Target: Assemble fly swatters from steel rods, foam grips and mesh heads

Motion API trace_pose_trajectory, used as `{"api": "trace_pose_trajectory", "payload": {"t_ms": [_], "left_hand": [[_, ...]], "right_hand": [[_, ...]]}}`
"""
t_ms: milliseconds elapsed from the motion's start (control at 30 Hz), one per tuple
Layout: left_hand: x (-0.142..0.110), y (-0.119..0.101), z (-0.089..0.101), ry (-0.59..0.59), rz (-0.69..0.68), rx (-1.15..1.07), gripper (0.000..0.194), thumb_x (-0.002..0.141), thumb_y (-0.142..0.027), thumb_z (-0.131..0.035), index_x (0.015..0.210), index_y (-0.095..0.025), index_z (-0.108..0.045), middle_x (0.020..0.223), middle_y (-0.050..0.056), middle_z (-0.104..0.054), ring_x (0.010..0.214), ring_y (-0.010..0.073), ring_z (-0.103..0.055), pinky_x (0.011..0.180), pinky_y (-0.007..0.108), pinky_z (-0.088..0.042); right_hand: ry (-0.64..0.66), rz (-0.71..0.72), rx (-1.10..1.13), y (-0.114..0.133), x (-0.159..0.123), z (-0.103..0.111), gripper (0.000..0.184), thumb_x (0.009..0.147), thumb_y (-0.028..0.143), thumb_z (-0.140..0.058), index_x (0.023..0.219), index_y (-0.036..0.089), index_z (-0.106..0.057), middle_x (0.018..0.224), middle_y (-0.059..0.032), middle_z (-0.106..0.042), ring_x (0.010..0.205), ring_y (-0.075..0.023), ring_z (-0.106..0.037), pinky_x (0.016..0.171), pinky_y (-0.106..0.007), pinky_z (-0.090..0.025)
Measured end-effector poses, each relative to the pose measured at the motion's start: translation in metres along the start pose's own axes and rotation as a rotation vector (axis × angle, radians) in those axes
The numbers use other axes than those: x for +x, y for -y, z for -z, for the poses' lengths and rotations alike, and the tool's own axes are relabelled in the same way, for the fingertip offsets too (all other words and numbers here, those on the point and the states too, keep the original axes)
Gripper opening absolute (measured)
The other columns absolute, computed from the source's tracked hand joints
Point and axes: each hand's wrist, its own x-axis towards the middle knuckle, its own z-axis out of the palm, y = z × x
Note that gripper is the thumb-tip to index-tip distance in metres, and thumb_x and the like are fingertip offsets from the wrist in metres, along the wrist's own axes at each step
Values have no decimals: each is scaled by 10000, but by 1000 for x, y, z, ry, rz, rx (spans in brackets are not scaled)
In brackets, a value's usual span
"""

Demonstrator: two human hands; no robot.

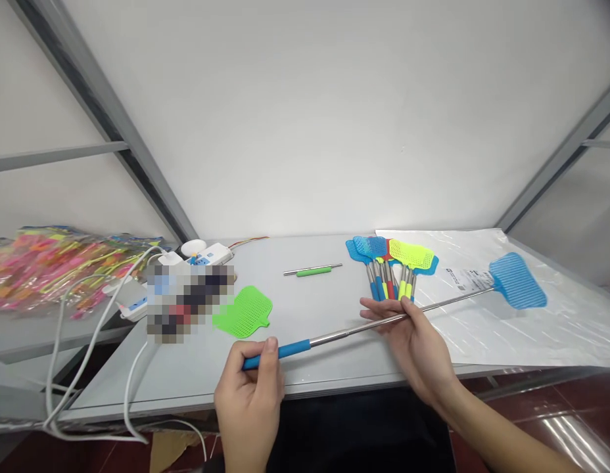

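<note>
My left hand (248, 410) grips the blue foam handle (278, 351) of a telescopic fly swatter near the table's front edge. My right hand (413, 348) holds the swatter's extended steel shaft (384, 322) farther along, between thumb and fingers. The swatter's blue mesh head (516, 281) reaches out past my right hand over a white plastic sheet (566, 322). Just beyond my right hand lies a bunch of several blue, red and yellow fly swatters (391, 266). A loose green swatter head (243, 312) lies beyond my left hand, and a short green-handled rod (312, 270) lies farther back.
A pale grey table (309, 371) runs along a white wall. At its left stand a white power strip (209, 255) with white cables and a pixelated patch (189, 302). A clear bag of colourful swatter parts (53, 269) lies farther left.
</note>
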Motion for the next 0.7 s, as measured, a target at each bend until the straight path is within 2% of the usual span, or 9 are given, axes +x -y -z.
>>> {"api": "trace_pose_trajectory", "payload": {"t_ms": [100, 200, 267, 333, 367, 433, 533, 600, 700], "left_hand": [[-7, 0, -6, 82, 32, 34, 341, 826, -491, -676, 753, -210, -496, 432, -96, -386, 374, 73, -356, 358, 174, -306], [-10, 6, -18, 181, 114, -102, 351, 845, -491, -657, 751, -214, -465, 423, -116, -326, 357, 62, -315, 357, 170, -297], [-8, 10, -22, 200, 154, -216, 347, 857, -480, -652, 759, -215, -451, 434, -128, -299, 349, 52, -292, 356, 164, -296], [-1, 13, -18, 170, 166, -298, 331, 867, -460, -653, 768, -216, -451, 445, -133, -287, 346, 44, -277, 356, 157, -298], [4, 14, -14, 138, 160, -322, 322, 868, -446, -658, 771, -216, -455, 452, -133, -290, 347, 42, -280, 357, 154, -299], [15, 14, -1, 71, 141, -337, 313, 858, -416, -681, 766, -213, -460, 456, -133, -291, 348, 39, -285, 358, 148, -296], [30, 12, 17, 33, 127, -310, 324, 835, -388, -712, 739, -207, -461, 450, -132, -288, 345, 37, -288, 357, 152, -297], [37, 11, 25, 34, 122, -289, 327, 832, -387, -714, 728, -205, -462, 448, -129, -296, 345, 40, -297, 358, 160, -306], [41, 11, 28, -3, 116, -261, 329, 826, -384, -718, 725, -201, -463, 452, -128, -302, 354, 39, -298, 357, 157, -301]], "right_hand": [[105, -48, -32, -13, -11, -6, 443, 961, 491, -429, 914, 179, -740, 1137, -145, -712, 1019, -288, -654, 930, -457, -440], [212, -31, -125, -14, -21, -12, 454, 978, 496, -395, 1015, 193, -731, 1171, -140, -699, 1062, -293, -637, 927, -460, -440], [288, 13, -194, -3, -20, -14, 442, 960, 528, -429, 1126, 224, -705, 1206, -123, -685, 1079, -291, -629, 958, -469, -425], [300, 101, -221, 18, -12, -9, 479, 902, 589, -508, 1192, 249, -679, 1193, -108, -685, 1062, -284, -628, 953, -450, -436], [251, 167, -205, 31, -6, -4, 510, 867, 622, -539, 1181, 247, -686, 1151, -105, -694, 1037, -276, -628, 928, -427, -454], [65, 244, -85, 59, 8, 10, 503, 853, 647, -531, 1065, 231, -720, 982, -88, -701, 920, -243, -636, 847, -384, -498], [-155, 269, 89, 90, 26, 33, 380, 903, 540, -497, 923, 226, -710, 898, -46, -665, 806, -177, -620, 754, -325, -519], [-218, 272, 115, 100, 34, 43, 301, 907, 466, -523, 910, 220, -697, 935, -27, -660, 792, -151, -612, 726, -305, -516], [-284, 316, 41, 96, 39, 45, 205, 889, 397, -592, 951, 228, -690, 1005, -12, -666, 846, -153, -622, 713, -303, -509]]}}
